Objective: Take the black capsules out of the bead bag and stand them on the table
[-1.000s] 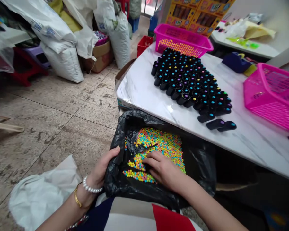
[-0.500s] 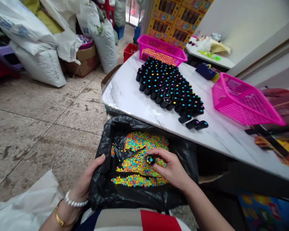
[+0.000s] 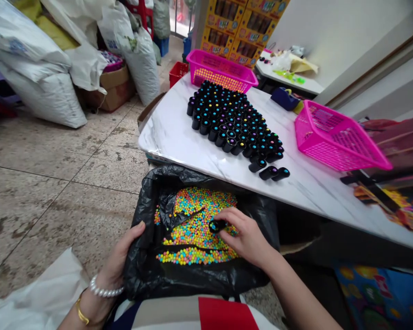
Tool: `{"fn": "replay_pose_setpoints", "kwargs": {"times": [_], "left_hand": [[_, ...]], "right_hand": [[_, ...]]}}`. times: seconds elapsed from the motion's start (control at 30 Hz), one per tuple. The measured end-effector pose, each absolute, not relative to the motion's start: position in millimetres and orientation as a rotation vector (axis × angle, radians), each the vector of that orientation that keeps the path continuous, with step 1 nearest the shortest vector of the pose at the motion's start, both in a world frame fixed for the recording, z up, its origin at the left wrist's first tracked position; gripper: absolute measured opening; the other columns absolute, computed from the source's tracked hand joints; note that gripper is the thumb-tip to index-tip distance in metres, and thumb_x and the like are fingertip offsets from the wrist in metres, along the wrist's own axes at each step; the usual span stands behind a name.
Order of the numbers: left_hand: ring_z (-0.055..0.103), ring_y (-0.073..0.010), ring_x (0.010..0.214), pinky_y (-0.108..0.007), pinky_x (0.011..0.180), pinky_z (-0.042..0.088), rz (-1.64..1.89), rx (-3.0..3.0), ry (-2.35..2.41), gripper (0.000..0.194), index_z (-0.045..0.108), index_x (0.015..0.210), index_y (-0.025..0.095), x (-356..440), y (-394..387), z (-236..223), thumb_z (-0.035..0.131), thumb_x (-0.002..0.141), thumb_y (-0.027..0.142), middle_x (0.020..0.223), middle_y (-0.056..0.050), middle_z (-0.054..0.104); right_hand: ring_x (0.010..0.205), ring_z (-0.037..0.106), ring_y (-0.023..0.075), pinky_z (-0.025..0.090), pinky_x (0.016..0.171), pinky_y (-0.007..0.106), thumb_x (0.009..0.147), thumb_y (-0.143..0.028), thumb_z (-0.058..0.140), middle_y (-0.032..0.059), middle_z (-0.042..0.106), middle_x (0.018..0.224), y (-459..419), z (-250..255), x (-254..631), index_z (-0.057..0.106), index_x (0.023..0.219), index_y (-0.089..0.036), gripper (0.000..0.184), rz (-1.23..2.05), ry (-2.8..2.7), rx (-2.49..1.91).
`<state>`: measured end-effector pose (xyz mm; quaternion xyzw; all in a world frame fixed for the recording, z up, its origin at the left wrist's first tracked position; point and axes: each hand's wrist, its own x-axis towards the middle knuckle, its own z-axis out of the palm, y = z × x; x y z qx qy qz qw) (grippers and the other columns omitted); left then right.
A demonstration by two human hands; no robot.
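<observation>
A black plastic bag [image 3: 147,270] lies open on my lap, filled with small balls in many bright colours [image 3: 196,220]. My left hand [image 3: 122,254] grips the bag's left edge, fingers curled over the plastic. My right hand [image 3: 242,236] is inside the bag, its fingers pinched round a small black cap [image 3: 216,225] just above the balls. On the white marble table [image 3: 179,133] beyond stands a dense block of upright black caps [image 3: 234,117] with coloured balls in their tops; two lie on their sides [image 3: 274,173] at the near end.
Two pink mesh baskets sit on the table, one at the far end [image 3: 220,71], one at the right [image 3: 333,137]. White sacks [image 3: 44,91], a cardboard box [image 3: 112,89] and a red crate [image 3: 177,71] stand on the tiled floor at left. White plastic [image 3: 30,298] lies by my left arm.
My right hand rose from flat among the balls to a pinch holding a black cap. The view has swung right and down; the left hand stays on the bag's edge.
</observation>
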<state>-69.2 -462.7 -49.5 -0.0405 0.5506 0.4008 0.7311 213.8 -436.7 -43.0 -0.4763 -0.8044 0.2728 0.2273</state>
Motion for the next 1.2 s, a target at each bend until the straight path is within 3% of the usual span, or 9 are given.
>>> {"fn": "replay_pose_setpoints", "kwargs": {"times": [0.27, 0.47, 0.67, 0.83, 1.03, 1.2], "left_hand": [[0.073, -0.0303, 0.08, -0.041, 0.077, 0.06, 0.913, -0.12, 1.237, 0.035, 0.066, 0.117, 0.008, -67, -459, -49, 0.052, 0.089, 0.022, 0.079, -0.012, 0.077], [0.072, -0.0327, 0.083, -0.045, 0.074, 0.06, 0.873, -0.118, 1.25, 0.038, 0.064, 0.12, 0.008, -70, -461, -55, 0.053, 0.088, 0.024, 0.082, -0.014, 0.077], [0.072, -0.032, 0.083, -0.041, 0.073, 0.061, 0.87, -0.104, 1.294, 0.044, 0.058, 0.128, 0.01, -70, -462, -54, 0.058, 0.086, 0.025, 0.081, -0.011, 0.077], [0.072, -0.0331, 0.082, -0.043, 0.073, 0.061, 0.892, -0.063, 1.306, 0.041, 0.06, 0.124, 0.007, -68, -462, -52, 0.057, 0.086, 0.023, 0.08, -0.012, 0.077], [0.072, -0.0331, 0.082, -0.044, 0.073, 0.061, 0.869, -0.064, 1.312, 0.043, 0.059, 0.127, 0.01, -67, -463, -52, 0.055, 0.087, 0.025, 0.079, -0.011, 0.077], [0.072, -0.0338, 0.082, -0.044, 0.075, 0.06, 0.845, -0.071, 1.305, 0.047, 0.055, 0.132, 0.011, -67, -462, -49, 0.055, 0.087, 0.027, 0.081, -0.011, 0.077]], "right_hand": [[0.078, 0.057, 0.0142, 0.048, 0.074, 0.028, 0.074, -0.007, 0.064, 0.0022, 0.061, 0.095, -435, -34, 220, 0.064, 0.102, -0.023, 0.032, 1.035, -2.007, -1.329], [0.093, 0.059, 0.0174, 0.05, 0.081, 0.029, 0.077, -0.014, 0.066, 0.0047, 0.059, 0.103, -437, -38, 225, 0.061, 0.104, -0.024, 0.028, 1.151, -1.737, -1.31], [0.09, 0.059, 0.0179, 0.051, 0.076, 0.029, 0.078, -0.013, 0.063, 0.0052, 0.058, 0.102, -433, -18, 224, 0.06, 0.104, -0.024, 0.028, 0.71, -1.779, -1.362], [0.097, 0.06, 0.021, 0.052, 0.076, 0.033, 0.075, -0.008, 0.059, 0.0085, 0.057, 0.118, -436, -7, 227, 0.06, 0.107, -0.025, 0.036, 0.222, -1.913, -1.356], [0.073, 0.059, 0.0144, 0.05, 0.06, 0.027, 0.073, -0.007, 0.058, 0.0042, 0.062, 0.102, -438, -12, 237, 0.057, 0.107, -0.024, 0.038, 0.478, -1.843, -1.473], [0.075, 0.058, 0.0138, 0.051, 0.069, 0.029, 0.076, -0.01, 0.06, 0.0043, 0.06, 0.103, -442, -7, 236, 0.06, 0.112, -0.024, 0.038, 0.359, -1.79, -1.475]]}}
